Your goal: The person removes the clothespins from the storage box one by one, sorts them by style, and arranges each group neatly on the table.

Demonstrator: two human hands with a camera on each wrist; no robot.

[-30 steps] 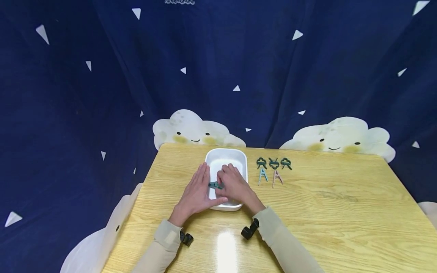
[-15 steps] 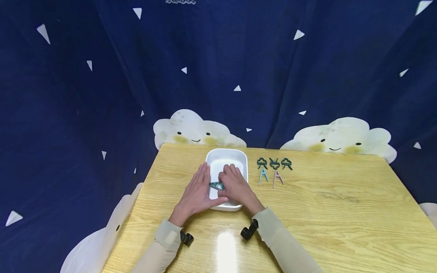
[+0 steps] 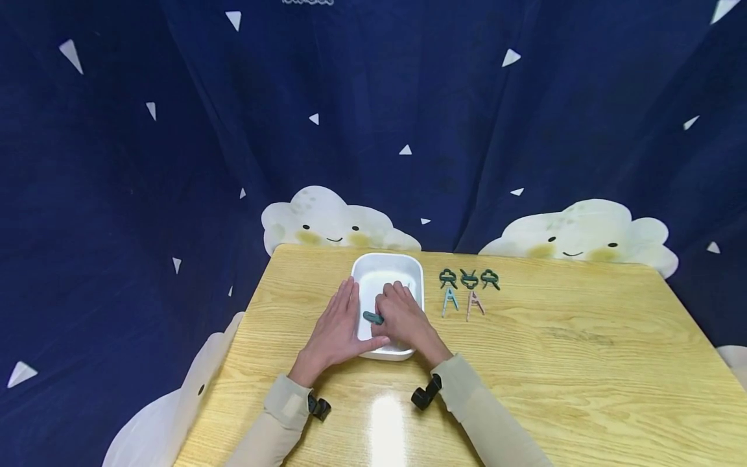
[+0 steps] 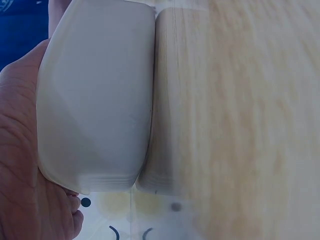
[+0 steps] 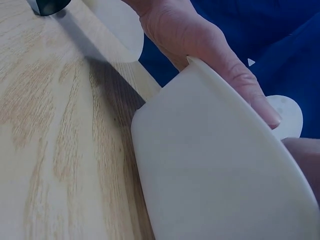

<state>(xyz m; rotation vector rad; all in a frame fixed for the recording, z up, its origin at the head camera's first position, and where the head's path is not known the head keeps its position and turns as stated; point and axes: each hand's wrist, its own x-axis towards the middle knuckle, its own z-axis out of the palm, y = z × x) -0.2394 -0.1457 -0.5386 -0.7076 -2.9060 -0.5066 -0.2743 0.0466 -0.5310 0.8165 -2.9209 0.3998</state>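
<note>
A white rectangular tub (image 3: 387, 356) stands on the table. Along its left side lies my left hand (image 3: 332, 326), fingers straight against the wall and thumb stretched across the near rim. My right hand (image 3: 401, 318) reaches into the tub with curled fingers and pinches a dark green clothespin (image 3: 372, 318), whose rounded end sticks out to the left. Part of that clothespin is hidden by the hand. In the left wrist view the palm (image 4: 22, 135) lies against the tub's outer wall (image 4: 97, 95). The right wrist view shows the left thumb (image 5: 245, 85) over the tub's rim.
Right of the tub lie three dark green clips (image 3: 469, 279) in a row. Below them are a light blue clothespin (image 3: 449, 301) and a pink clothespin (image 3: 474, 303). The wooden table (image 3: 572, 363) ends at a dark blue curtain (image 3: 373, 97) with clouds.
The green clothespin has turned in my right hand, from showing its pointed side profile to showing a rounded end. My right hand has shifted slightly rightward; the left hand stays in place.
</note>
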